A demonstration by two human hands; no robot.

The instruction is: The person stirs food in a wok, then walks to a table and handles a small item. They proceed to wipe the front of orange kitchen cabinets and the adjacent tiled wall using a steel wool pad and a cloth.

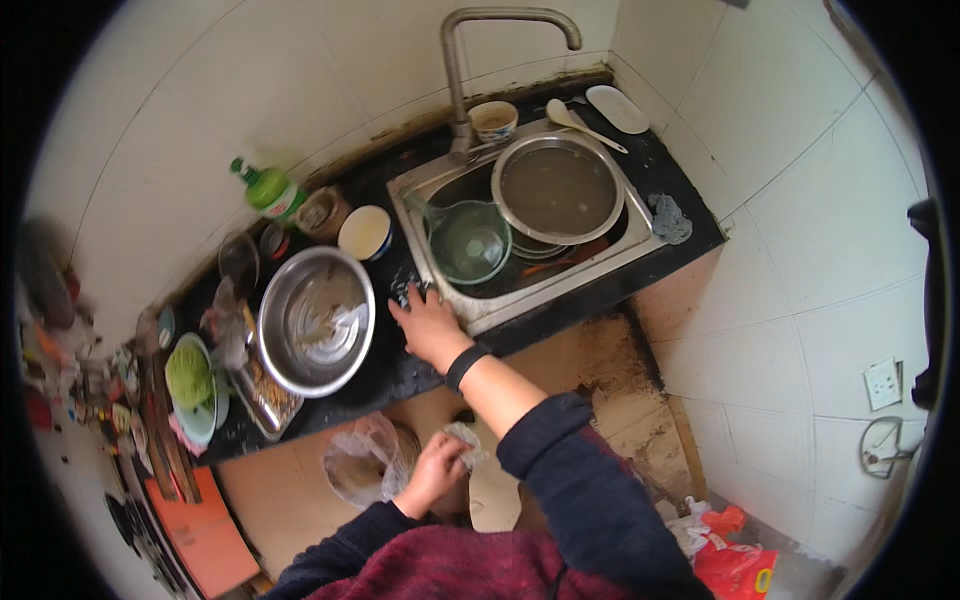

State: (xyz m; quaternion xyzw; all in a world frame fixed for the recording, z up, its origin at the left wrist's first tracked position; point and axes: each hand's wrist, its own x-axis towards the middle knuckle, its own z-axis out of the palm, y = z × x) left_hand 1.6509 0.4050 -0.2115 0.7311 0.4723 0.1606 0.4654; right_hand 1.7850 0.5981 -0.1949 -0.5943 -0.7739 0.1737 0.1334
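My right hand is spread over the black counter, just left of the sink, with nothing in it. Small white bits lie by its fingertips; whether the fingers press on the counter is unclear. Lower down, in front of the counter, my left hand grips a pale, crumpled scrubber-like wad. To the left of my right hand stands a metal basin with some residue at its bottom. Inside the sink are a metal bowl of murky water and a green translucent plastic scoop.
A faucet rises behind the sink. Nearby are a white spoon, a white dish, a grey rag, a patterned bowl and a green bottle. A bag-lined bin stands below the counter's edge.
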